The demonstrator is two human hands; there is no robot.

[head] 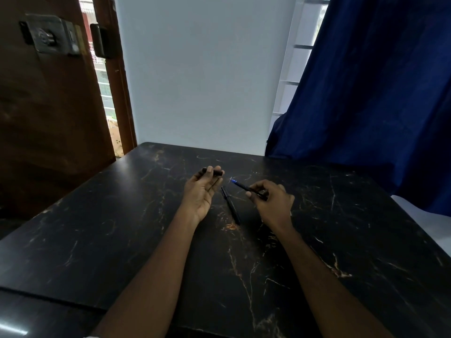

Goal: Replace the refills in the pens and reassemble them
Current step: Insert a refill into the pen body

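Note:
My left hand (201,189) is palm up over the black marble table (122,228), its fingertips pinching a short black pen piece (218,172) that lies crosswise. My right hand (271,200) grips a black pen body (246,187) whose blue tip with a thin metal point aims up and left toward my left hand. Between the two hands a second black pen (231,206) lies flat on the table, apart from both.
A blue curtain (366,93) hangs at the right, reaching down to the table's far right corner. A brown wooden door (48,106) stands at the left. A white wall is behind the table's far edge.

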